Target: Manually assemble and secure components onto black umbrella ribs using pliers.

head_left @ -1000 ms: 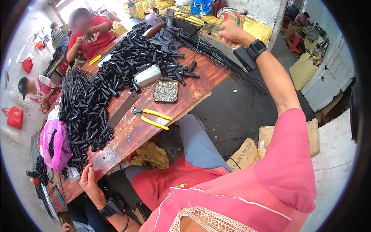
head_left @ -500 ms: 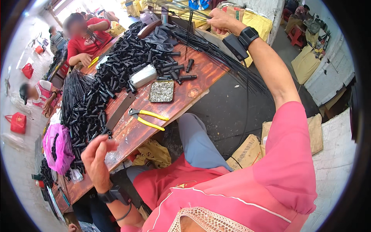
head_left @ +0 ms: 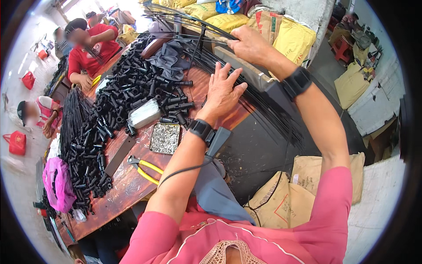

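Gripping a bundle of thin black cables (head_left: 246, 83), the right hand (head_left: 248, 44) has its fingers curled shut around the strands at the far edge of the worktop (head_left: 132, 185). The cables' long axis sweeps from that fist toward the person's right. The left hand (head_left: 222, 92), nearer, rests beside them with fingers spread, holding nothing.

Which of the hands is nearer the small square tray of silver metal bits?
Left. The left hand hovers spread just up-right of the tray; the right hand grips thin black rods farther back.
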The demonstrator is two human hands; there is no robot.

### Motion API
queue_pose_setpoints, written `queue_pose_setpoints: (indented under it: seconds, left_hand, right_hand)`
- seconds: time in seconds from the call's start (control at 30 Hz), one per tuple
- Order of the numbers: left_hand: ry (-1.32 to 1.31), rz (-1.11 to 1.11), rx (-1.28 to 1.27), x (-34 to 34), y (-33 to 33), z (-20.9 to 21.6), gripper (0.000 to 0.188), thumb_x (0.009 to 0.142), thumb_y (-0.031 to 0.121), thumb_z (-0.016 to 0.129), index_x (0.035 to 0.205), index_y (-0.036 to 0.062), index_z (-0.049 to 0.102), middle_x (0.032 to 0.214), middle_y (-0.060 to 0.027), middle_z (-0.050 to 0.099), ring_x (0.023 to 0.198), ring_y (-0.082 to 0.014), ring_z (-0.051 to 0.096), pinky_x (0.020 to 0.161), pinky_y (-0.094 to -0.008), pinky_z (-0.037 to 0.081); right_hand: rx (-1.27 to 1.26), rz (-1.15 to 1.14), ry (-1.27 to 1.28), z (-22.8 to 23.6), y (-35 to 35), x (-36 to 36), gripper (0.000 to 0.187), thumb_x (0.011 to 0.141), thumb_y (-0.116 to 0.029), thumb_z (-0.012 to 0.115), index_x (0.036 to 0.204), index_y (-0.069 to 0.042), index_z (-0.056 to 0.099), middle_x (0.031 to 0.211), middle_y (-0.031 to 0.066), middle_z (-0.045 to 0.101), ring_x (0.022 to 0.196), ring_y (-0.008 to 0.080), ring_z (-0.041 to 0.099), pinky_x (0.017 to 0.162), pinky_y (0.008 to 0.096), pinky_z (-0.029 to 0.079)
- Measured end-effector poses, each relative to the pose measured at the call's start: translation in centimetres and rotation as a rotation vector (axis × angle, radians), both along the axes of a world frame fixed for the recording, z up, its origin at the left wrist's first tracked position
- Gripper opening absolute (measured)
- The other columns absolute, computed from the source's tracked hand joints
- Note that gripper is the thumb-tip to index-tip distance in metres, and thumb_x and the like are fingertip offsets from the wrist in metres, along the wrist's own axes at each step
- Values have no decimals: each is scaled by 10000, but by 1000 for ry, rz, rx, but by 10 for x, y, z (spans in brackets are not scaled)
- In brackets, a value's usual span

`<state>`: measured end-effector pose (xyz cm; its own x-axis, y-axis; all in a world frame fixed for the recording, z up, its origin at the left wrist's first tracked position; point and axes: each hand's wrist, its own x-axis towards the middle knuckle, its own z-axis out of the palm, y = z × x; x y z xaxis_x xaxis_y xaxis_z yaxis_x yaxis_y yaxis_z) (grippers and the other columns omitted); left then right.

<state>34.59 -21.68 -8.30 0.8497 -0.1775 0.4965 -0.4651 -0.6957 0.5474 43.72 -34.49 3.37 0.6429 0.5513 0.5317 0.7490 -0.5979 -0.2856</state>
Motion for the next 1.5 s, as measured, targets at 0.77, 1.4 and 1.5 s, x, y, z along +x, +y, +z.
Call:
queue_pose_setpoints:
  seconds: [0.77,1.4,1.5]
  left_hand:
    - [-13,-9,458,-80,80,11,747,766,493,705,1394,167,465,1436,-256,390,1380,-466,277,1135,-547,198]
    - [-189,146,702,15,129,-28,323,793,195,613,1107,188,690,982,-88,587,1059,-308,509,875,-460,397]
    - [-117,29,712,25,139,-22,291,810,270,652,1080,169,688,955,-91,569,985,-279,527,809,-394,434]
  right_hand:
    - [1022,171,501,26,-18,-108,265,994,-224,554,782,-64,567,538,-31,478,383,39,389,342,205,291]
    - [874,67,764,-9,-26,-109,189,944,-227,632,935,-39,641,641,-53,515,464,-15,376,389,164,237]
    - [869,78,783,-12,-26,-109,215,947,-241,633,954,-26,645,641,-55,508,471,-17,377,395,158,240]
